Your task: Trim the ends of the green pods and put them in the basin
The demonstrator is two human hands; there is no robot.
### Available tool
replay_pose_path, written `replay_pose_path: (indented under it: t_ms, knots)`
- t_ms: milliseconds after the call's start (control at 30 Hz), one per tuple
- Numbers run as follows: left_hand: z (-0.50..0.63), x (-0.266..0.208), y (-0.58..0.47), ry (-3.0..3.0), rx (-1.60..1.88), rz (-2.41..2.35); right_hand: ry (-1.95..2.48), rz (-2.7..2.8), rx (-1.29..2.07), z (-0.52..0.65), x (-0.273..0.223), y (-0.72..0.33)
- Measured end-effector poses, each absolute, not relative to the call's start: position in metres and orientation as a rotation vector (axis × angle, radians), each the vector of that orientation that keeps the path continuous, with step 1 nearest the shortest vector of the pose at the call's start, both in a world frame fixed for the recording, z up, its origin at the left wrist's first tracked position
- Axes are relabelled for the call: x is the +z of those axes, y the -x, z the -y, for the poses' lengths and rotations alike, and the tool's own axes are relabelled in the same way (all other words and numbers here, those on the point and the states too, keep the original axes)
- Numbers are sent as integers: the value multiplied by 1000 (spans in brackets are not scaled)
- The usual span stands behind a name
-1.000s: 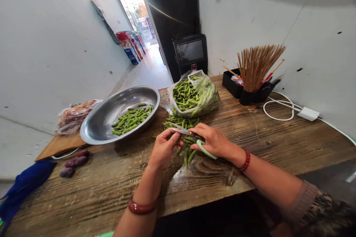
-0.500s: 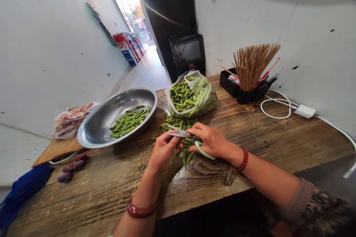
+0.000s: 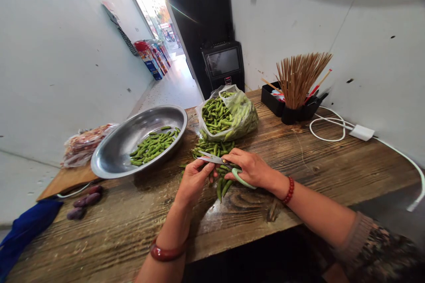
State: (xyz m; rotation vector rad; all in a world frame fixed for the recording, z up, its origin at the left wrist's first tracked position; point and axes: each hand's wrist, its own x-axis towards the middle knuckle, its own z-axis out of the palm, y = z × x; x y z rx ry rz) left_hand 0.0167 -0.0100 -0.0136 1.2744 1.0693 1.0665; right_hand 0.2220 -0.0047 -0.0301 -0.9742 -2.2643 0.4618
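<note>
My right hand grips a pair of scissors with light green handles. The blades are parted and point left, over my left hand. Thumb and fingers of that hand are pinched together at the blades on an edamame pod, which the fingers mostly hide. Loose edamame pods lie on the table under and between both hands. Just beyond is a pile of pods, spilling from a clear plastic bag full of them. To the left, a wide steel basin holds more pods.
The wooden table carries several dark purple fruits, a blue cloth and a bag of reddish food on a board at left. At right stand a black holder of wooden skewers and a white cable.
The view has shifted very slightly. Both hands and the scissors stay almost in place, and the scissor blades look slightly wider apart.
</note>
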Motion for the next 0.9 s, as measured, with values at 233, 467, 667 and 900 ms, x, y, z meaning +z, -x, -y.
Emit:
replay_pose_path:
  t_ms: [233,467,667,900]
  knots:
    - [6,-12,-14,-1395,1095,-1149,1017,2217,493,3,-36,-221]
    - [2,-12,-9,-950,1240,-1045,999,2061,531,-2,-43,-220]
    - [2,-10,-10,-863,1272,-942,1000,2095,526,1,-41,-220]
    - [3,-13,-12,-840,1305,-927,1021,2194,447,6,-35,-219]
